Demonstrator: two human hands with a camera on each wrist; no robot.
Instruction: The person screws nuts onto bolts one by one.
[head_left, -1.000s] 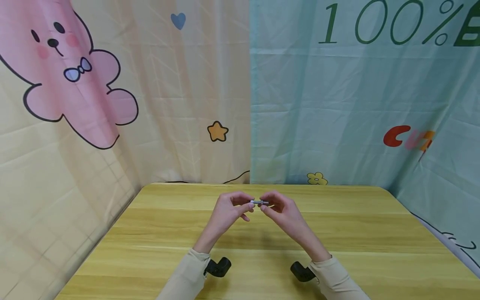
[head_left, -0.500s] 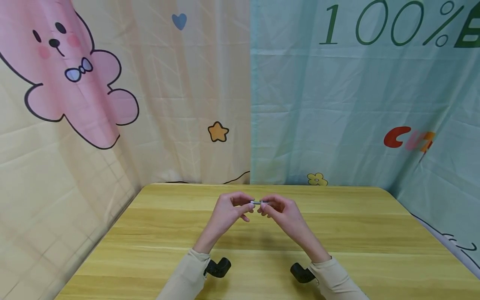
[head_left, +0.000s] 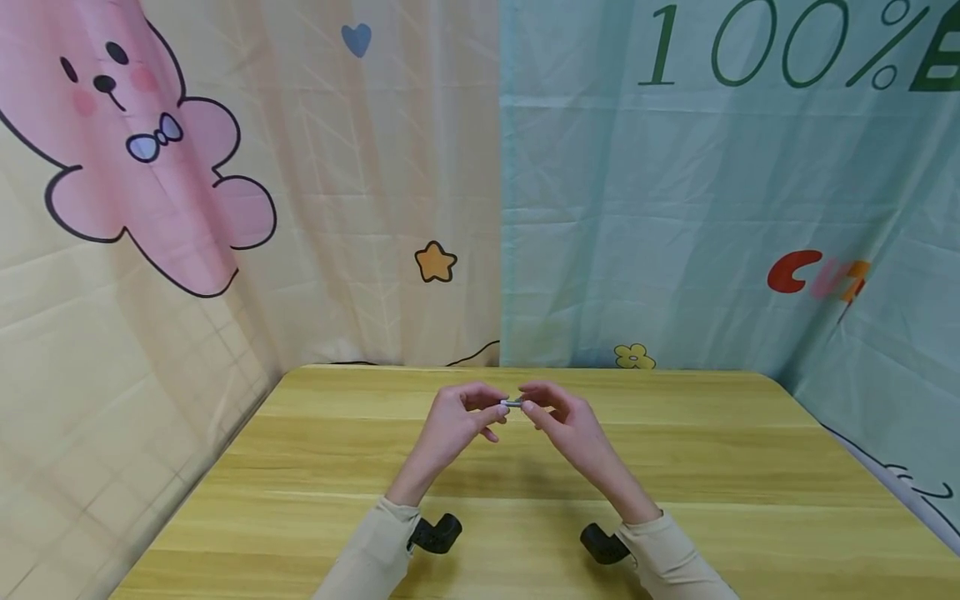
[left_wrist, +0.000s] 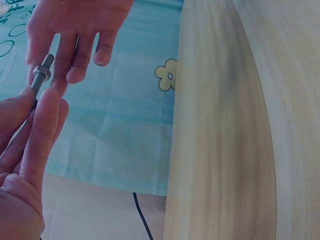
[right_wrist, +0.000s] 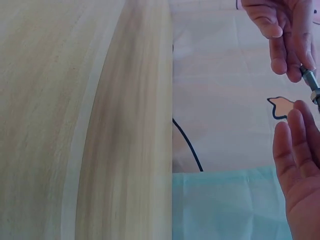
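Evidently the left hand [head_left: 459, 419] is closed in a fingertip pinch on one end of a silver threaded metal bolt [left_wrist: 37, 83]. A silver hexagonal metal nut [left_wrist: 42, 73] sits around the shaft, just beyond those fingertips. Opposite, the right hand [head_left: 564, 419] has its fingers loosely extended beside the nut; whether they touch it, I cannot tell. Beneath both hands lies a yellowish wood-grain worktop [head_left: 517, 554].
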